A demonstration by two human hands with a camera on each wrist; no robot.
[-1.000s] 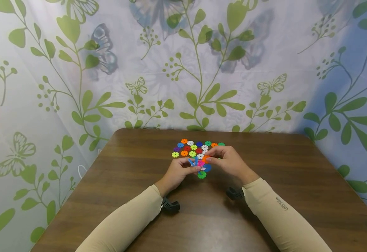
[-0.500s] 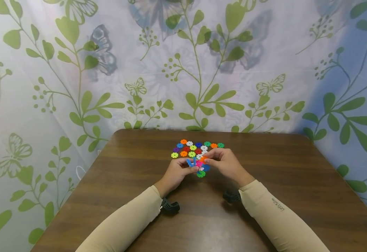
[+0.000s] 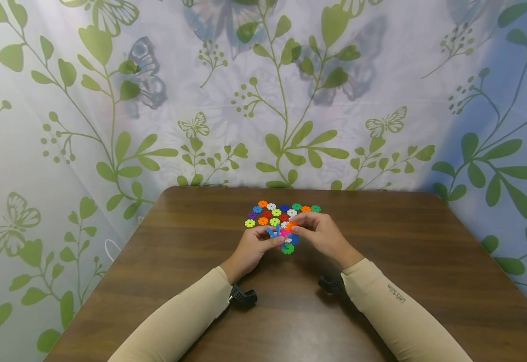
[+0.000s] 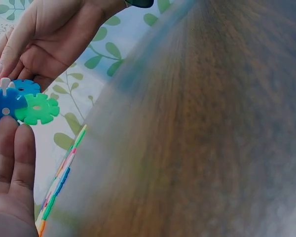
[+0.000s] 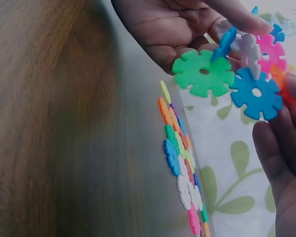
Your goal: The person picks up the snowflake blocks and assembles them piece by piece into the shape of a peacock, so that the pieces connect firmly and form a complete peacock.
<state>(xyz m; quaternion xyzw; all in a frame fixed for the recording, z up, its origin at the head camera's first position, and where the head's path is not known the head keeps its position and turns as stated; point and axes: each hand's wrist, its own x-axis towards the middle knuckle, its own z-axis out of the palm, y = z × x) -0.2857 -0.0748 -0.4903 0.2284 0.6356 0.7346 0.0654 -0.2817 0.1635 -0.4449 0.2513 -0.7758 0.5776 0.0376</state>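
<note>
Above the table my left hand (image 3: 251,247) grips a cluster of interlocking notched plastic discs. Joined in it are a green disc (image 5: 203,73), a blue disc (image 5: 256,94), a white disc (image 5: 250,55) and a pink disc (image 5: 270,55), with more blue ones behind. From the other side, my right hand (image 3: 328,236) pinches an orange disc (image 5: 285,85) between thumb and finger, right at the edge of the pink and blue discs. Fingers partly hide the orange disc. In the left wrist view the green disc (image 4: 38,109) sticks out sideways from the cluster.
Several loose discs (image 3: 262,221) in many colours lie flat on the brown wooden table (image 3: 191,251), just beyond the hands. A leaf-patterned cloth (image 3: 227,100) hangs behind the table's far edge. Black wrist devices (image 3: 244,296) sit under both forearms.
My right hand has moved slightly left, bringing the orange disc closer in against the cluster. The left hand keeps its grip almost in place. The head view has shifted a little.
</note>
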